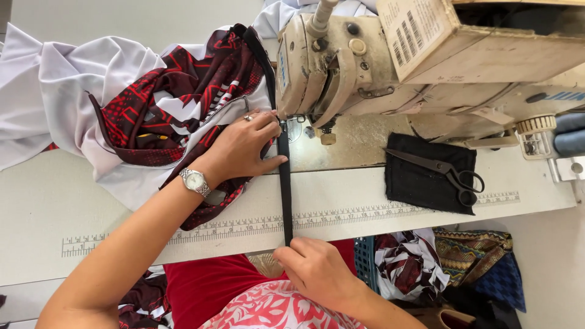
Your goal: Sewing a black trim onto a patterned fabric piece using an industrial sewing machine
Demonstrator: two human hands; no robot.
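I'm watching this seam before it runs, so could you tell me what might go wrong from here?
The left hand presses the fabric beside the presser foot, so its fingers could get nicked. The black strip, pulled taut by the right hand, may skew. The bunched red-patterned garment might drag.

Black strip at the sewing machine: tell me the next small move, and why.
Probably feed the black strip forward under the presser foot. The left hand presses the red patterned fabric flat beside the needle, and the right hand pinches the strip's near end taut, so it looks lined up for stitching.
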